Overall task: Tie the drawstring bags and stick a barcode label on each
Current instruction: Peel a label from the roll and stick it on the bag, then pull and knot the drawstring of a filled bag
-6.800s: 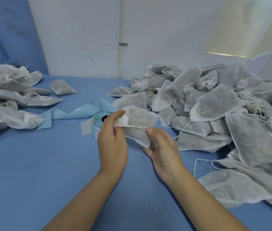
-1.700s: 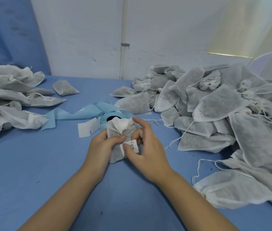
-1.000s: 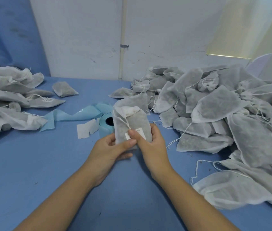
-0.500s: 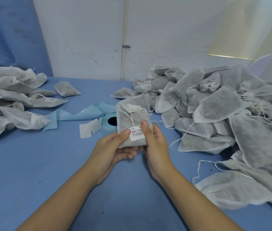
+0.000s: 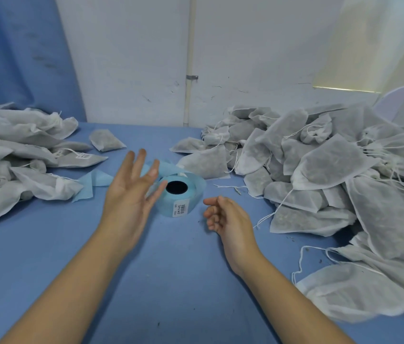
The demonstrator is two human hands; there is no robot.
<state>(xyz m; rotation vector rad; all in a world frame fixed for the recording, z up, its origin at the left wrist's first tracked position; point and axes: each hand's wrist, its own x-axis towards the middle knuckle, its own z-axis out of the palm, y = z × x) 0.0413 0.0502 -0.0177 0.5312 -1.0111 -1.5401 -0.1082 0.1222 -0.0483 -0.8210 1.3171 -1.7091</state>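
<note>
While both hands hover over the blue table (image 5: 171, 281), neither one holds a thing. Dead centre, the label roll (image 5: 183, 192) lies flat on the table: pale blue, dark core hole facing up, and one barcode label (image 5: 180, 210) showing on its near side at six o'clock.

The left hand (image 5: 129, 194) is at nine o'clock of the roll, palm toward the camera. Its fingers are straight and fanned wide apart, the fingertips (image 5: 142, 153) a little blurred. Some of those fingers overlap the roll's nine o'clock edge, but I cannot tell whether they touch it. The right hand (image 5: 225, 217) is at four o'clock of the roll, fingers loosely curled inward, thumb out, gripping nothing.

A strip of blue backing paper (image 5: 91, 180) trails away from the roll toward nine o'clock.

Now the bags. A big heap of grey drawstring bags (image 5: 320, 170) fills the three o'clock side, white strings loose and straggling over the table. Over at nine o'clock there's a second pile (image 5: 22, 157), and one labelled bag (image 5: 82, 160) on its near edge carries a white sticker, its neck pulled tight. A lone bag (image 5: 105, 140) lies apart at eleven o'clock, near the white wall (image 5: 134, 58). A blue curtain (image 5: 17, 50) hangs at ten o'clock, behind the second pile.
</note>
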